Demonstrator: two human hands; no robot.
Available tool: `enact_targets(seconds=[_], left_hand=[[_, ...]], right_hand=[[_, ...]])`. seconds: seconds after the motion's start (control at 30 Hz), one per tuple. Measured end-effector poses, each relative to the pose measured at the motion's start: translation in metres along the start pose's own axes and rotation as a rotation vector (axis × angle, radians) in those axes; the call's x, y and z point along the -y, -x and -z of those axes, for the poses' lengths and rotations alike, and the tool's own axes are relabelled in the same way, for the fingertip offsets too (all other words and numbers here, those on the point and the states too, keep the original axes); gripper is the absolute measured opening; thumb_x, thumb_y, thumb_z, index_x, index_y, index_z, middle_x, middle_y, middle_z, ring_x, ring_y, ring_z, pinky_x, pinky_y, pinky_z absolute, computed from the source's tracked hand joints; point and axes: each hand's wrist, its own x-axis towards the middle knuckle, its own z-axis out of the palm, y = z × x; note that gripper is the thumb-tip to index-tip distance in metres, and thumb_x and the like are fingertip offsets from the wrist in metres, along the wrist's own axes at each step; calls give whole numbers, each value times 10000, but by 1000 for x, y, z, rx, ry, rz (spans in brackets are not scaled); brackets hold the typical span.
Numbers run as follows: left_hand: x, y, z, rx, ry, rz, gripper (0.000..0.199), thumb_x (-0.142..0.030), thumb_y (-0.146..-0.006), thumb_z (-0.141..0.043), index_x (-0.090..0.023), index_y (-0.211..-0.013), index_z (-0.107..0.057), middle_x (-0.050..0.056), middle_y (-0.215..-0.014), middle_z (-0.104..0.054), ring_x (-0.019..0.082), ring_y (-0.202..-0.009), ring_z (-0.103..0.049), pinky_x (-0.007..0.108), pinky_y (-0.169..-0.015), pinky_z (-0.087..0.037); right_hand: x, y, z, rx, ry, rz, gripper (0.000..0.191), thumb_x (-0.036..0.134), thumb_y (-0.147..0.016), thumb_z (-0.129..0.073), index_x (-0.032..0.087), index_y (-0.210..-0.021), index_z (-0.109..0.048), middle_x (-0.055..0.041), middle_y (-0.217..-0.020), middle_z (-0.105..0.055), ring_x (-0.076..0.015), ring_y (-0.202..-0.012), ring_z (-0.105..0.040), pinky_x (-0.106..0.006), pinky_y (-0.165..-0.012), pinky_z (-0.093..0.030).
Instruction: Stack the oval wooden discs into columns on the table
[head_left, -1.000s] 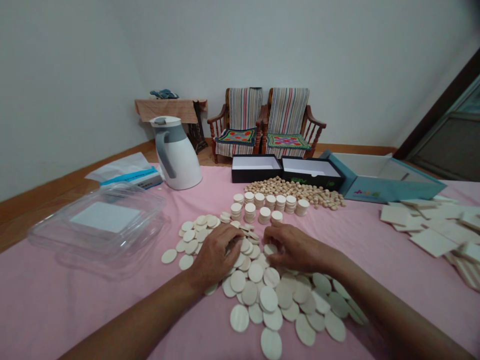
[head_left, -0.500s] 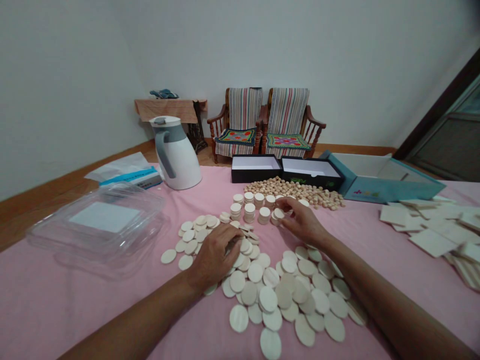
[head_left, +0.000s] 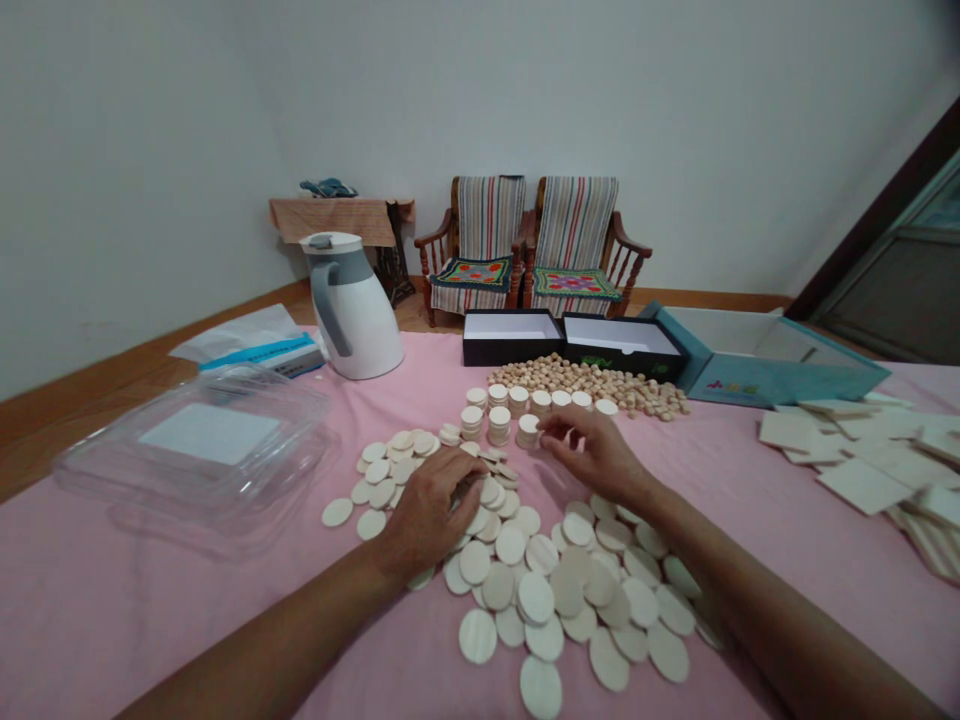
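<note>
My left hand rests over a loose pile of round wooden discs, its fingers bent and its thumb apart from them. Whether any disc lies beneath the palm is hidden. My right hand hovers just right of a short stack of discs, fingers apart, with nothing visible between them. Taller stacks stand to the left of that one, and a row of stacks runs behind. Part of the area behind my right hand is covered by it. More loose discs spread below my right wrist.
Small wooden beads lie heaped behind the stacks, before two black boxes. A blue box and square wooden pieces are at right. At left are a clear plastic container, a white jug and a packet.
My right hand has moved slightly left and nearer to me, uncovering more of the back row. The front stack beside its fingers is no longer visible there. My left hand stays put.
</note>
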Motion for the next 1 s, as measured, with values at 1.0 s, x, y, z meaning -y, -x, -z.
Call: enact_targets(seconds=[1.0], left_hand=[[0, -1, 0, -13, -1, -12, 141, -119, -835, -492, -177, -891, -607, 54, -859, -623, 181, -835, -562, 316, -758, -450]], right_hand=[[21, 11, 3, 513, 62, 99, 260, 53, -696, -557, 168, -928, -585, -26, -843, -564, -140, -756, -486, -254, -671, -383]])
